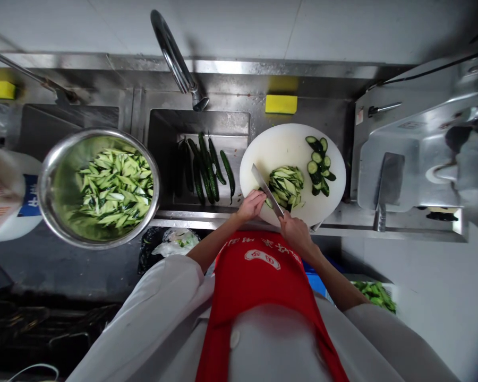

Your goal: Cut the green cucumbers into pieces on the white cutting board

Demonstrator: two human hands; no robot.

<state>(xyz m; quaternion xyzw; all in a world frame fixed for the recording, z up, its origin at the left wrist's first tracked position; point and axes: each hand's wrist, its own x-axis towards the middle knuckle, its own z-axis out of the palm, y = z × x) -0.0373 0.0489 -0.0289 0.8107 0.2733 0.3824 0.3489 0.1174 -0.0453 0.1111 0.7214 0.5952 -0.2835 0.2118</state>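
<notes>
My right hand (297,232) is wrapped around the handle of a knife (267,189), whose blade slants up and left over the white round cutting board (255,154). My left hand (252,205) is closed at the board's near left edge, its curled fingers pressed on a cucumber, mostly hidden by the hand and blade. Right of the blade lies a heap of cucumber slices (287,185). Farther right on the board sit cucumber end pieces (318,164) with dark green skin.
Several whole cucumbers (209,167) lie in the sink (239,127) under a curved faucet (169,50). A steel bowl (48,185) of cut cucumber stands at left. A cleaver (388,183) rests at right. Behind the board is a yellow sponge (281,104).
</notes>
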